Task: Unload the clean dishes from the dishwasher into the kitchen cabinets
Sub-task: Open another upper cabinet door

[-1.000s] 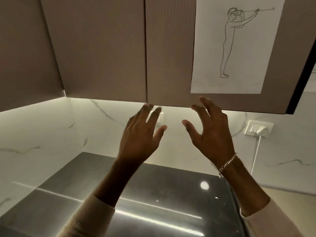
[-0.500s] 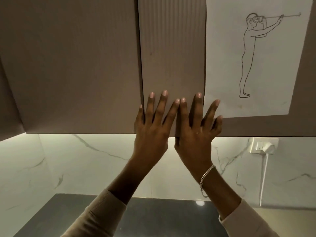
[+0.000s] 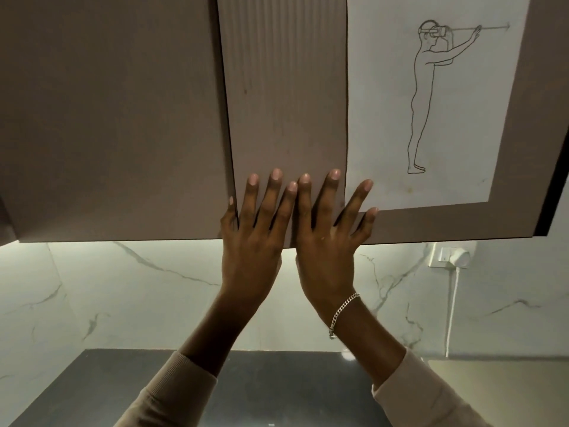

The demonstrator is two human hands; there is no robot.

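Two taupe upper cabinet doors fill the top of the view, both closed: a left door (image 3: 117,118) and a right door (image 3: 286,87). My left hand (image 3: 255,229) lies flat on the lower left corner of the right door, fingers spread, little finger at the seam between the doors. My right hand (image 3: 329,232), with a chain bracelet at the wrist, lies flat beside it, fingers spread, two fingertips over a taped paper sheet (image 3: 431,103). Both hands hold nothing. No dishes or dishwasher are in view.
The paper sheet carries a line drawing of a standing figure. A marble backsplash (image 3: 138,288) runs under the cabinets. A wall socket with a white plug and cable (image 3: 452,260) sits at the right. A dark countertop (image 3: 277,389) lies below.
Both hands rose from below the cabinet edge and flattened against the right door. Since half a second ago they have stayed there; the view shifted slightly.
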